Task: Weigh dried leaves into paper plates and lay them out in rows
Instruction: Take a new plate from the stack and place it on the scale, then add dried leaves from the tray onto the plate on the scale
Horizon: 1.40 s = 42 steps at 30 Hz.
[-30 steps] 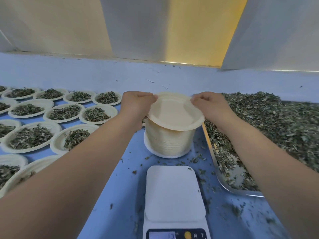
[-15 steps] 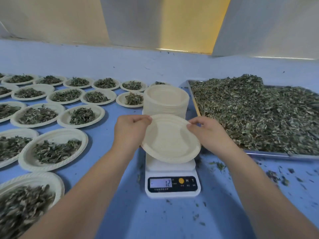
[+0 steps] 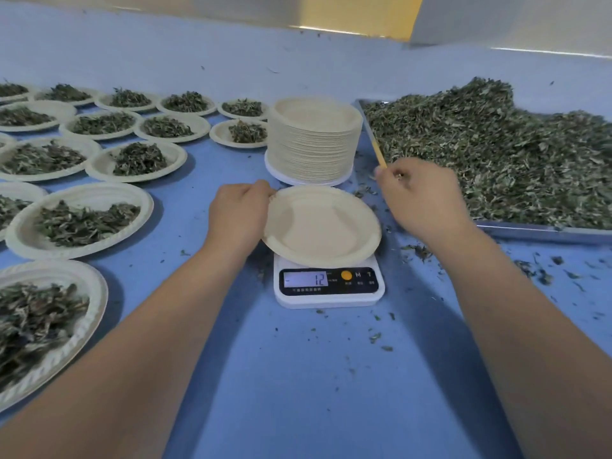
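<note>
A blue table (image 3: 314, 376) is filling most of the frame. At the right, a shallow metal tray (image 3: 536, 230) is holding a deep, ragged heap of dried leaves (image 3: 496, 154), grey-green and brittle-looking. At the left, filled paper plates (image 3: 140, 208) are lying in rows, each carrying a small mound. At centre top, a tall stack of plates (image 3: 313, 150) is standing, pale, round and ribbed at the edges. Just below it, an empty paper plate (image 3: 323, 226) is sitting slightly tilted over a small white scale (image 3: 329, 299), whose display is reading 12. The left hand (image 3: 238, 217) is gripping the plate's left rim with curled fingers. The right hand (image 3: 420, 197) is hovering loosely curled beside the tray's near corner; whether it is pinching anything cannot be told. Leaf crumbs (image 3: 417, 251) are dotting the table. Doing this step well probably means settling the thin plate flat and centred, letting go, zeroing the display, then adding leaves in small pinches.
</note>
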Each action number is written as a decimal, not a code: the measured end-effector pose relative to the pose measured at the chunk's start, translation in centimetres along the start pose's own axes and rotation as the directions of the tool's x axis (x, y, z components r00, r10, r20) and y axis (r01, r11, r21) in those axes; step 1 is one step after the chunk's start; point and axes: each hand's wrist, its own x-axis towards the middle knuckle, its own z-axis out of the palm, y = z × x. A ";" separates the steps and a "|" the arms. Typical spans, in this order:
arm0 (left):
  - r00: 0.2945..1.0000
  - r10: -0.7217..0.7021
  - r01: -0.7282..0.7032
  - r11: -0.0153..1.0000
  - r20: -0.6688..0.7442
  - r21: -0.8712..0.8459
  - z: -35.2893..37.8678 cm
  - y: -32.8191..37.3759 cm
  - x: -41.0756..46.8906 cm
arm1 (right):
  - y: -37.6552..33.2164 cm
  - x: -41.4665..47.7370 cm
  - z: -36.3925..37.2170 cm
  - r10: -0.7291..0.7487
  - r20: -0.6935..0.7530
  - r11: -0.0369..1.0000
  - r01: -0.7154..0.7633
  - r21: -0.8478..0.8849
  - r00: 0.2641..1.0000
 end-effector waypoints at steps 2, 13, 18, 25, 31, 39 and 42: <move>1.000 -0.013 0.013 0.999 -0.019 -0.037 -0.1 0.0 0.1 | 1.5 1.7 -0.4 0.026 -0.044 0.997 -0.029 -0.067 0.999; 0.993 -0.030 0.080 0.890 0.118 -0.450 1.5 -0.2 -1.2 | 5.6 10.1 3.5 0.134 0.440 0.986 -0.073 -0.153 0.888; 0.988 -0.045 0.117 0.843 0.148 -0.525 1.2 0.0 -1.0 | 5.5 9.7 3.1 0.222 0.537 0.964 -0.102 -0.244 0.814; 0.991 -0.079 0.128 0.807 0.110 -0.577 1.1 -0.5 -0.6 | 6.6 6.4 -1.1 0.097 0.570 0.995 -0.070 -0.069 0.816; 0.991 -0.083 0.130 0.794 0.106 -0.594 1.3 -0.6 -0.4 | 9.4 6.1 -2.9 0.213 0.287 0.970 -0.167 -0.176 0.934; 0.991 -0.075 0.126 0.807 0.112 -0.577 1.3 -0.9 -0.3 | 7.7 5.9 -1.2 0.249 0.456 0.942 -0.105 -0.318 0.855; 0.992 -0.068 0.114 0.818 0.102 -0.564 1.2 -1.0 -0.3 | 6.4 5.6 -0.8 0.220 0.458 0.929 -0.042 -0.368 0.861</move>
